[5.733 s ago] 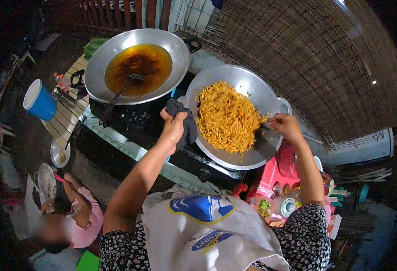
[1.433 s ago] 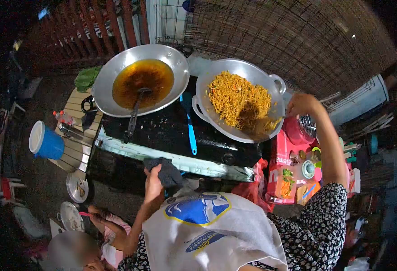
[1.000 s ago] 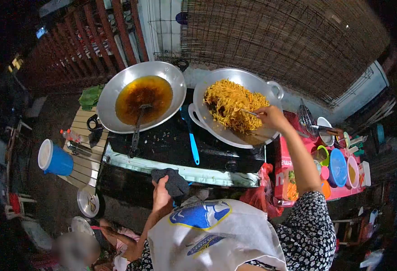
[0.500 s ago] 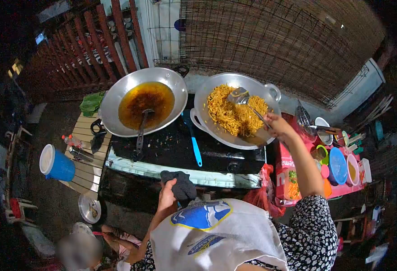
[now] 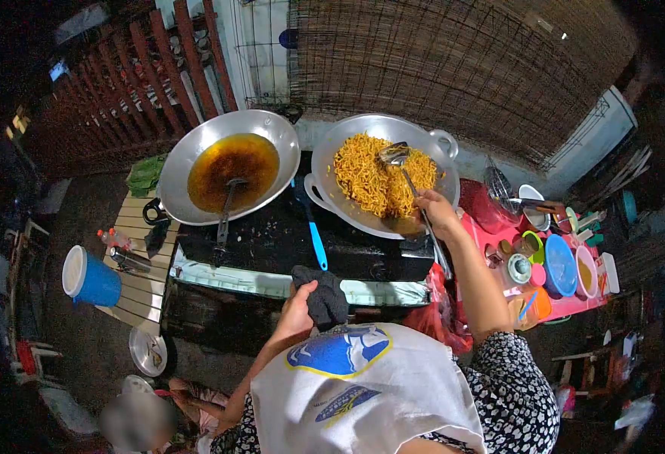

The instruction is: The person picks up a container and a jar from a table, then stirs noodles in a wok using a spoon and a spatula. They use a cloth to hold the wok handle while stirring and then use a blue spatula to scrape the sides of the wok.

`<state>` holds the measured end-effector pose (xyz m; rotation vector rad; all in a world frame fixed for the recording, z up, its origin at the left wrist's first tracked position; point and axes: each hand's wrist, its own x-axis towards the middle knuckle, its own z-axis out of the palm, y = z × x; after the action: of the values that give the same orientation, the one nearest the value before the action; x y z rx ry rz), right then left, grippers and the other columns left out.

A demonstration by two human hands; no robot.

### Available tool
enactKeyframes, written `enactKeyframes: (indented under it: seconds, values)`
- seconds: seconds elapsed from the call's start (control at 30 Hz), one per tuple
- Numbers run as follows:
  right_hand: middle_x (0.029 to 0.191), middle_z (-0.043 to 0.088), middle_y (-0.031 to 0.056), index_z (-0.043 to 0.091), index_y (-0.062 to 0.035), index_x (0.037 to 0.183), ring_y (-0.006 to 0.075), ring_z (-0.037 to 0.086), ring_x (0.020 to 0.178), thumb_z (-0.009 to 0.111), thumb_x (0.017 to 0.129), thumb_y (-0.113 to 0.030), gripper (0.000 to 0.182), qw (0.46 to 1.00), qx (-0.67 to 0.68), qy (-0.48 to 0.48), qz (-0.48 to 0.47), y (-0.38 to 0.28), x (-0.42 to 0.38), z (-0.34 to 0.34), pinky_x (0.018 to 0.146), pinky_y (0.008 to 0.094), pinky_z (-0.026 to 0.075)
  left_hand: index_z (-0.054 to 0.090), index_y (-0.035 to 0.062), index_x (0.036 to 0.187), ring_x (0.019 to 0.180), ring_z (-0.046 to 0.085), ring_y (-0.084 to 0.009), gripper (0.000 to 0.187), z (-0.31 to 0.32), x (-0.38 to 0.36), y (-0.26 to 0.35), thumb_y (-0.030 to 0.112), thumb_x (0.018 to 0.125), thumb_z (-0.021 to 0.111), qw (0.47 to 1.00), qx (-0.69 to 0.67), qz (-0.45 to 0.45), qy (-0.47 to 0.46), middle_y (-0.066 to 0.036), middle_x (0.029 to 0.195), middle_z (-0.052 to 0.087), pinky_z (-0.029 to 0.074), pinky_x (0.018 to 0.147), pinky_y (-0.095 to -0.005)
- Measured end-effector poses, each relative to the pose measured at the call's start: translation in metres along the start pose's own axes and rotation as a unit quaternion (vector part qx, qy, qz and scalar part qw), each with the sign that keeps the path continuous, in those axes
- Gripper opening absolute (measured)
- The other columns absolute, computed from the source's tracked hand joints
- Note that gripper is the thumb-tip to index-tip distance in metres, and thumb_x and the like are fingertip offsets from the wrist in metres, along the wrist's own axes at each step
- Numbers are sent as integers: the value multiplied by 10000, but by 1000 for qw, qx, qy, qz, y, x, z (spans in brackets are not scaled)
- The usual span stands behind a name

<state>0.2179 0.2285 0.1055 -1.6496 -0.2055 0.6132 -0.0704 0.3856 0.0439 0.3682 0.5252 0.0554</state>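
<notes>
My right hand [image 5: 438, 213] is closed round the handle of a metal ladle [image 5: 395, 154], whose head rests on yellow noodles [image 5: 368, 178] in the right-hand wok [image 5: 332, 198]. A dark cloth [image 5: 325, 299] is in my left hand [image 5: 298, 310], held over the front edge of the stove [image 5: 272, 253]. Left of the noodles, a second wok [image 5: 177, 170] contains brown-orange oil and a dark spatula [image 5: 227, 208] leaning in it. Between the woks lies a utensil with a blue handle [image 5: 318, 246].
Bowls, including a blue one [image 5: 560, 265], and jars crowd the pink table [image 5: 472, 299] at right. A blue bucket [image 5: 96, 278] and green leaves [image 5: 146, 175] are at left. Another person [image 5: 139, 420] is low at the left. A red bag [image 5: 442, 318] hangs by the stove.
My right hand and the ladle have shifted slightly, and the ladle head sits lower on the noodles with its handle more upright. The view has moved a little. My left hand still holds the cloth.
</notes>
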Motion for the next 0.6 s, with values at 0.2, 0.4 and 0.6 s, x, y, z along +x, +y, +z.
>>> enactKeyframes:
  seconds: [0.2,0.4,0.6]
  values:
    - [774,633,98,449,-99,1172,237,613,725,513,776,-161,406,806,-548,122,-188,46,40,-16,579,371,456,446,98,1084,896,581,-242,277,-11,-3,-3,183,827,503,998,22,50,9,-103,974,575,482,777,-390]
    - [819,644,93,513,-136,1062,250,605,818,557,744,-220,331,786,-593,111,-136,19,15,-9,752,402,384,464,106,1111,936,558,-236,335,-39,-13,-6,160,791,546,975,31,156,155,-100,1004,566,460,798,-369]
    - [795,634,87,644,-142,839,244,585,812,561,748,-190,133,784,-558,128,-238,-24,23,4,792,397,329,464,72,1145,933,554,-239,370,-102,-12,-10,177,798,536,975,-46,140,167,-98,1032,558,453,803,-368]
